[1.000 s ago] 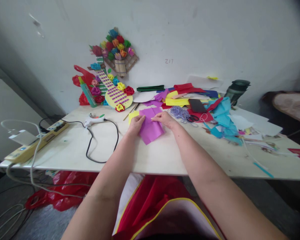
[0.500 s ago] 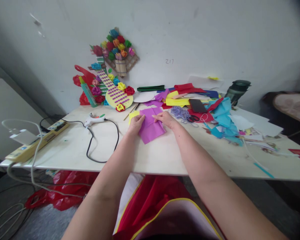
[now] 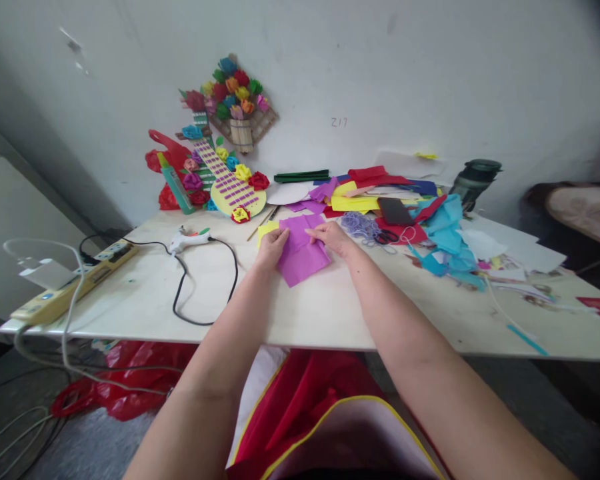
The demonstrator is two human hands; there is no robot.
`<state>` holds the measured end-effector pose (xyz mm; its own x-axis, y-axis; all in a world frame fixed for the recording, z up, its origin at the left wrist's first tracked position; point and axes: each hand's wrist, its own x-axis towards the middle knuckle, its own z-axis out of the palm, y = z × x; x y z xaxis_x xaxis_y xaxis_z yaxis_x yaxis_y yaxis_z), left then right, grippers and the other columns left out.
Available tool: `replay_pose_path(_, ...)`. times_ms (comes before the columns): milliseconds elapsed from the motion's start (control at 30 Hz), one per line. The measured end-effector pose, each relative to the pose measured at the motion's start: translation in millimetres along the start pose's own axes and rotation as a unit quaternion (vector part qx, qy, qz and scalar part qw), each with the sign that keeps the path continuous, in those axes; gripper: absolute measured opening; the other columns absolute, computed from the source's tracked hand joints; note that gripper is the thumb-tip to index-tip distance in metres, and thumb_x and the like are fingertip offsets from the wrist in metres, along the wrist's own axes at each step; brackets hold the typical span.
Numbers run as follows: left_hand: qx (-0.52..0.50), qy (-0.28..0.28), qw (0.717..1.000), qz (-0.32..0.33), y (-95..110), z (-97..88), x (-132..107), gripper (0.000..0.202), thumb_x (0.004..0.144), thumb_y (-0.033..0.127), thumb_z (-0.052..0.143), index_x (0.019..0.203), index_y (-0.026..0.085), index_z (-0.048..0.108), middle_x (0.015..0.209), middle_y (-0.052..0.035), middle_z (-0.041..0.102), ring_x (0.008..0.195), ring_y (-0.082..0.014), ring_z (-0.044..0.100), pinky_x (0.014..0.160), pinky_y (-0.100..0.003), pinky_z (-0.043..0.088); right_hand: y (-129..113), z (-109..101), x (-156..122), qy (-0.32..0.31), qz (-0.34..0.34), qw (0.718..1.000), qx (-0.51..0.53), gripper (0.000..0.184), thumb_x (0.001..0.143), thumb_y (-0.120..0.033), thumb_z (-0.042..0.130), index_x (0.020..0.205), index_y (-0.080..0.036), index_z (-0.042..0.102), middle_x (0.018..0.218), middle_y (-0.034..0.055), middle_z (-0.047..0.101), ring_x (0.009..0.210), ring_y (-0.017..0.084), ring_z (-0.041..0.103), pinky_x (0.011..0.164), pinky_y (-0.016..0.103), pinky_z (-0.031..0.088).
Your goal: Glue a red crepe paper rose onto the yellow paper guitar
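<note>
A purple sheet of crepe paper [image 3: 304,257] with visible creases is held between my two hands, just over the white table. My left hand [image 3: 274,248] pinches its left edge, thumb on top. On the other side, my right hand [image 3: 331,239] grips the paper near its upper right, thumb and fingertips together. A yellow piece of paper [image 3: 267,230] lies behind my left hand, partly covered. Close to my right hand are a tangle of lavender yarn [image 3: 360,225] and dark-handled scissors [image 3: 387,237].
At left sit a white glue gun [image 3: 190,239] with a looping black cord and a power strip [image 3: 75,283]. Paper-flower crafts [image 3: 237,193] and a glue bottle [image 3: 177,187] stand at back left. Coloured paper [image 3: 363,200], blue scraps [image 3: 447,233] and a dark bottle [image 3: 475,180] occupy the right.
</note>
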<state>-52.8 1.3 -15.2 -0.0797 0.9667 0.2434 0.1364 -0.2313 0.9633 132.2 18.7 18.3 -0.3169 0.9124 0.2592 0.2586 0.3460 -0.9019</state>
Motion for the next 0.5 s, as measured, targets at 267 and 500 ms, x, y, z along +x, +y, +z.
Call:
replay_pose_path(267,0.017,0.0,1.0,0.008,5.0,-0.8,-3.1,0.035,0.076,0.048,0.056,0.063,0.016,0.051,0.053,0.0037,0.04,0.048,-0.0073,0.031,0.045,-0.021,0.024,5.6,-0.4,1.8,-0.005,0.021,1.0,0.014,0.045,0.062,-0.056,0.066,0.047,-0.017,0.051,0.044,-0.0034,0.045,0.046,0.008,0.036,0.052,0.026,0.03)
replay_pose_path(500,-0.001,-0.023,1.0,0.008,7.6,1.5,-5.8,0.035,0.074,0.048,0.059,0.063,0.015,0.051,0.053,0.0031,0.043,0.047,-0.0074,0.034,0.044,-0.021,0.025,5.0,-1.1,2.2,-0.008,0.027,0.997,0.069,0.043,0.064,-0.058,0.064,0.065,-0.018,0.05,0.054,-0.0065,0.04,0.051,0.008,0.035,0.052,0.024,0.028)
